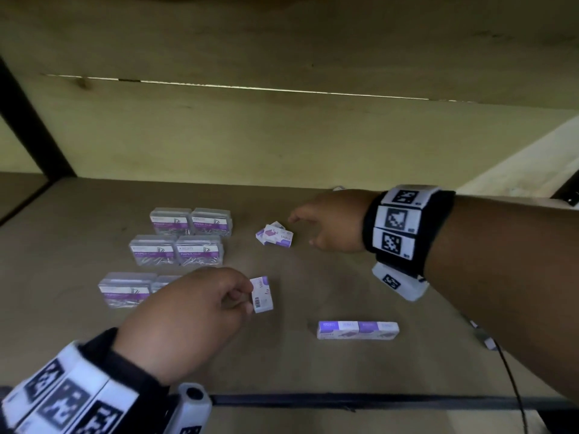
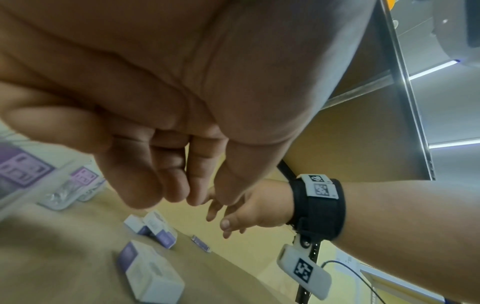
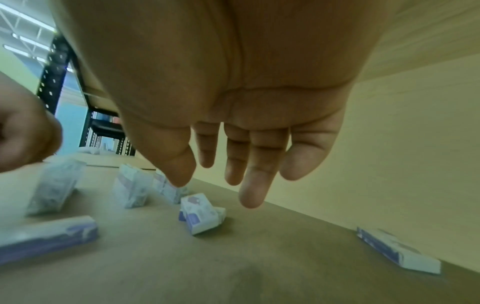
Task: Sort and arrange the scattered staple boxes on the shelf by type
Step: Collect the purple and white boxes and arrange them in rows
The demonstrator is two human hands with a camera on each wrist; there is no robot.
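My left hand (image 1: 247, 296) pinches a small white-and-purple staple box (image 1: 261, 294) by its left edge, just above the shelf board. Two more small staple boxes lie in a loose pile (image 1: 275, 234) at mid-shelf, also seen as the pile (image 3: 202, 216) in the right wrist view. My right hand (image 1: 302, 230) hovers open just right of that pile, fingers spread (image 3: 249, 197) and touching nothing. A neat row of staple boxes (image 1: 357, 330) lies end to end near the front right. One further staple box (image 3: 397, 253) lies by the back wall.
Several clear paper clip boxes (image 1: 175, 249) stand in paired rows on the left, partly hidden by my left hand. The wooden back wall is close behind. A black rail (image 1: 376, 399) marks the shelf's front edge. A thin black cable (image 1: 513, 386) hangs at the right.
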